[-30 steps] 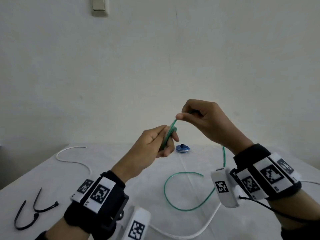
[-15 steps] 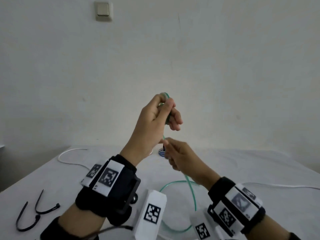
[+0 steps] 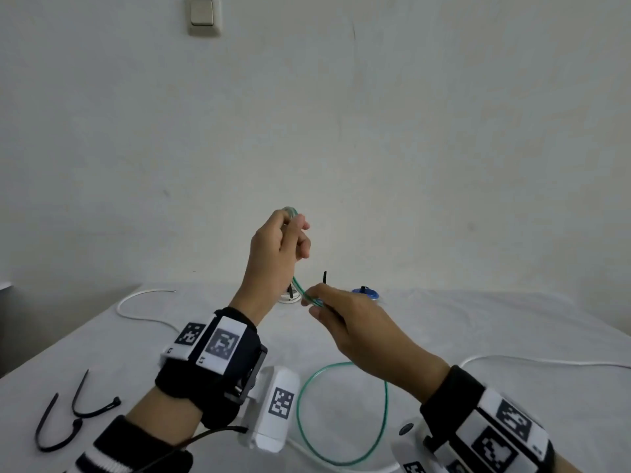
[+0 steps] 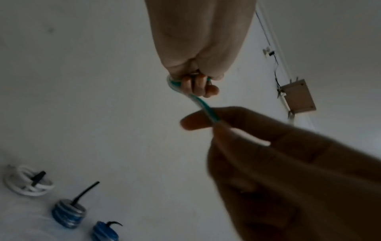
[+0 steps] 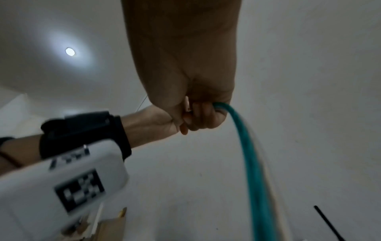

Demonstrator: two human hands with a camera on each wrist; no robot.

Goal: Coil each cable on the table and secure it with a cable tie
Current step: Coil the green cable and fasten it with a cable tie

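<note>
My left hand (image 3: 294, 233) is raised above the table and grips a small coil of the green cable (image 3: 290, 212) in curled fingers (image 4: 199, 86). A taut strand of green cable (image 4: 203, 104) runs down from it to my right hand (image 3: 313, 302), which pinches it just below and to the right. In the right wrist view the green cable (image 5: 252, 163) leaves the right hand (image 5: 201, 117) and curves downward. The rest of the green cable (image 3: 341, 414) lies as a loose loop on the white table (image 3: 478, 319).
Two black cable ties (image 3: 68, 416) lie at the near left. A loose white cable (image 3: 136, 302) curves at the far left and another white cable (image 3: 546, 361) runs off right. Tied coils sit at the back: a white coil (image 4: 28, 184) and blue coils (image 4: 68, 212).
My left hand has risen with the coil. My right hand dropped from above the left hand to below it and now pinches the cable lower down.
</note>
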